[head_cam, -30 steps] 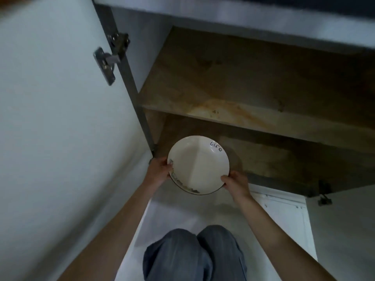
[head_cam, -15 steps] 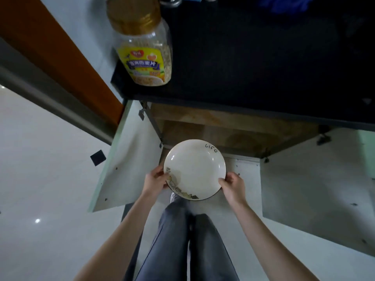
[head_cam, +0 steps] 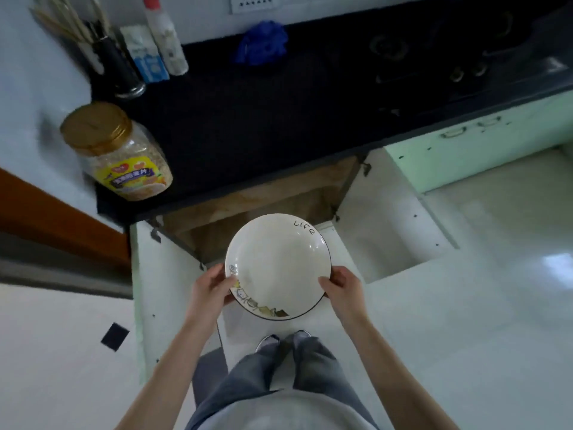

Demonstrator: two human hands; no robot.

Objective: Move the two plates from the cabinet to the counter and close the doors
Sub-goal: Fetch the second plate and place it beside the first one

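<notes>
A white plate (head_cam: 276,265) with a dark rim, the word "life" and small drawings is held level in front of the open cabinet (head_cam: 248,212), below counter height. My left hand (head_cam: 210,290) grips its left edge and my right hand (head_cam: 341,287) grips its right edge. Whether a second plate lies under it I cannot tell. The black counter (head_cam: 263,119) lies above the cabinet. Both cabinet doors stand wide open: the left door (head_cam: 161,283) and the right door (head_cam: 390,225).
On the counter's left stand a jar of oats with a gold lid (head_cam: 117,150), a dark utensil holder (head_cam: 117,69), a carton (head_cam: 145,57) and a white bottle (head_cam: 164,38). A blue cloth (head_cam: 260,41) lies at the back. A gas hob (head_cam: 434,57) fills the right.
The view has risen from inside the cabinet to above the counter. The plate, held in both hands, has come out of the cabinet and up.
</notes>
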